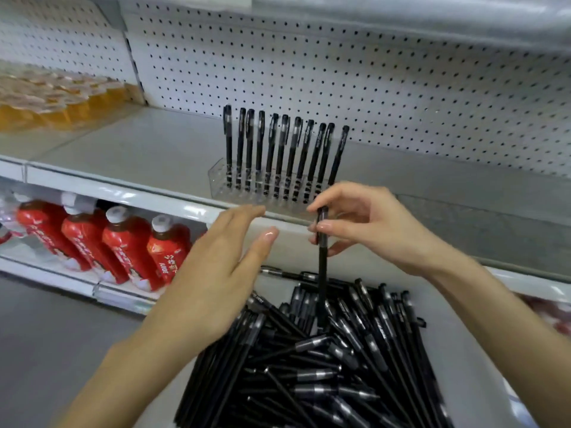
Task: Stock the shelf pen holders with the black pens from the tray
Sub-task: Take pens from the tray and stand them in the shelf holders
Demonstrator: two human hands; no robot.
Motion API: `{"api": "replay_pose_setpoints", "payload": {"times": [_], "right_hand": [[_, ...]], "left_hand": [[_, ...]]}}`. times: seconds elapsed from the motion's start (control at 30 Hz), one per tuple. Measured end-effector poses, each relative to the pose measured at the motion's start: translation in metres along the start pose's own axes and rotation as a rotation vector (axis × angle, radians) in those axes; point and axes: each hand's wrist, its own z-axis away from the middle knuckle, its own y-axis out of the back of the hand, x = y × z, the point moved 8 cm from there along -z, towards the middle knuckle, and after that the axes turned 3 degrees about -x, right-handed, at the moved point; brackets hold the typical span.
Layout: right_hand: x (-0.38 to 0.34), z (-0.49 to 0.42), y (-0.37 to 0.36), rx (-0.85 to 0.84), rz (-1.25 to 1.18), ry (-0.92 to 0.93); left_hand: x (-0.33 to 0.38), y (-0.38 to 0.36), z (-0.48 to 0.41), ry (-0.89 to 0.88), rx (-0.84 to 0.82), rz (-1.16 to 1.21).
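Black pen (322, 273) hangs upright, pinched by the fingers of your right hand (370, 230), the clear pen holder (217, 174) just beyond them. Your left hand (216, 279) keeps fingers straight, holding nothing.

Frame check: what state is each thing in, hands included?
Left hand: open, fingers straight, holding nothing.
Right hand: pinches the held pen.
Held pen: capped, upright, over the tray.
Tray: heaped with loose pens.
Holder: one row of capped pens standing in it.
Red bottles: capped, leaning.

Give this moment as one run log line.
left hand open | right hand pinches black plastic pen upright over white tray | clear plastic holder partly filled
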Motion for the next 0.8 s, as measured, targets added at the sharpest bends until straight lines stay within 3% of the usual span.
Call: {"api": "replay_pose_setpoints", "payload": {"times": [0.2, 0.47, 0.67, 0.8], "right_hand": [[-0.006, 0.014, 0.028, 0.097, -0.205, 0.067], [-0.010, 0.018, 0.056, 0.292, -0.240, 0.116], [-0.021, 0.008, 0.068, 0.392, -0.164, 0.174], [-0.035, 0.002, 0.103, 0.565, -0.126, 0.236]], "left_hand": [[0.035, -0.064, -0.016, 0.042, -0.361, 0.523], [0.039, -0.080, -0.043, 0.141, -0.288, 0.557], [0.044, -0.072, -0.067, -0.009, -0.106, 0.392], [0.048, -0.063, -0.074, -0.244, -0.001, -0.188]]}}
